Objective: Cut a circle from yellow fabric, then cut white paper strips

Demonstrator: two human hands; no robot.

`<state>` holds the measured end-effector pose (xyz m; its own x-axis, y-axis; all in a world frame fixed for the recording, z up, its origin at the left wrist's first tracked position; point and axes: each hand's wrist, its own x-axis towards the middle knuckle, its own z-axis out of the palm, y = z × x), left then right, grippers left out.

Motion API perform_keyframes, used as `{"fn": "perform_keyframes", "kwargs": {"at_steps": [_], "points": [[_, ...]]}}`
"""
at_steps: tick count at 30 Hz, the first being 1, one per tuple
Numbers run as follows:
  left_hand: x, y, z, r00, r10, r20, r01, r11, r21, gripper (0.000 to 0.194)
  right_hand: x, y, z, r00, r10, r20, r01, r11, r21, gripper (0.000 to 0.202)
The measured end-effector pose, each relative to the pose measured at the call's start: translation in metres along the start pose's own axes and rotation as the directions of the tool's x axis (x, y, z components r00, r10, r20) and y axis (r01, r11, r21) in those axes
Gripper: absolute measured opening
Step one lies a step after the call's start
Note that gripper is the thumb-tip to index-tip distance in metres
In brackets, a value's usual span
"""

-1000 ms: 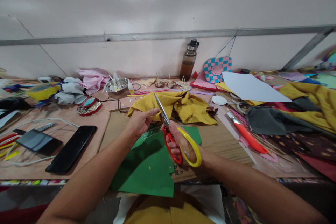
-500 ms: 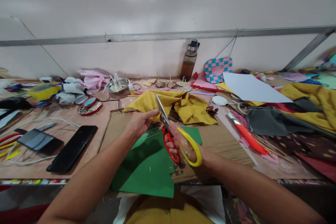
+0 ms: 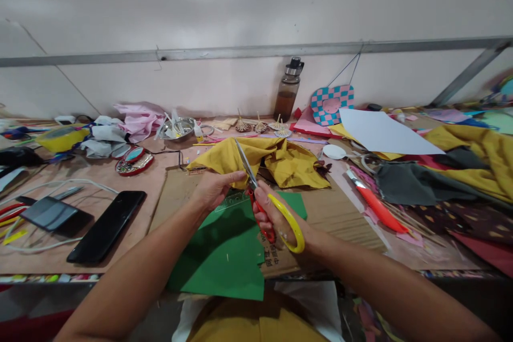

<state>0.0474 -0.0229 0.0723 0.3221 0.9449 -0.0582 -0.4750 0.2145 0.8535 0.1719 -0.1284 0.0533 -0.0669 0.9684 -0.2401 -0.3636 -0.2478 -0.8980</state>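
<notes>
Gripping scissors (image 3: 250,177) in the right hand (image 3: 266,211) by red and yellow handles, with blades angled toward 11 o'clock; holding the left hand (image 3: 214,189) close beside with thumb extended, but cannot tell whether pinching anything. At 12 o'clock from the right hand, crumpled yellow cloth (image 3: 257,150); at 7, a green sheet (image 3: 212,251), partly over cardboard (image 3: 332,219). Beneath, a pinkish tabletop (image 3: 96,176), cluttered right to the back. Going round the clock from the scissors: at 10, a steel bowl (image 3: 178,139) with small things inside; just past 12, a dark-capped bottle (image 3: 286,93); at 1, a checked pink-and-blue piece (image 3: 318,99) strung from a metal rail (image 3: 240,52); at 2, a white sheet (image 3: 388,131); between 8 and 9, a black phone (image 3: 107,227). Behind everything, a pale wall (image 3: 256,10).
</notes>
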Motion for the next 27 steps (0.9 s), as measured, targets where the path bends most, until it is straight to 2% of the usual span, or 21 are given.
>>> {"fn": "perform_keyframes", "kwargs": {"at_steps": [4, 11, 13, 17, 20, 23, 27], "points": [[0.0, 0.0, -0.001, 0.999, -0.032, 0.002, 0.032, 0.999, 0.032, 0.065, 0.001, 0.005, -0.002, 0.997, -0.075, 0.027, 0.078, 0.991, -0.105, 0.044], [-0.002, 0.001, -0.001, 0.999, -0.038, -0.006, 0.038, 0.999, 0.013, 0.068, -0.001, 0.004, -0.001, 0.999, -0.054, -0.002, 0.053, 0.991, -0.121, 0.047], [-0.002, 0.001, -0.002, 0.999, -0.028, -0.033, 0.027, 0.999, -0.025, 0.068, -0.001, 0.001, 0.001, 0.999, -0.041, -0.018, 0.039, 0.993, -0.107, 0.052], [0.003, 0.001, -0.003, 0.988, -0.037, -0.149, 0.008, 0.982, -0.187, 0.047, -0.002, 0.0, 0.004, 0.999, -0.021, -0.031, 0.018, 0.996, -0.091, 0.059], [0.01, 0.0, -0.005, 0.977, 0.002, -0.214, -0.05, 0.975, -0.218, 0.042, -0.003, 0.001, 0.005, 0.999, -0.004, -0.035, 0.0, 0.994, -0.112, 0.06], [0.014, -0.001, -0.007, 0.974, 0.042, -0.224, -0.092, 0.972, -0.216, 0.044, -0.005, 0.001, 0.005, 1.0, 0.023, -0.004, -0.023, 0.994, -0.111, 0.058], [0.011, 0.0, -0.004, 0.978, 0.016, -0.209, -0.066, 0.97, -0.235, 0.046, -0.004, 0.001, 0.004, 0.999, 0.006, 0.05, -0.003, 0.998, -0.06, 0.058]]}}
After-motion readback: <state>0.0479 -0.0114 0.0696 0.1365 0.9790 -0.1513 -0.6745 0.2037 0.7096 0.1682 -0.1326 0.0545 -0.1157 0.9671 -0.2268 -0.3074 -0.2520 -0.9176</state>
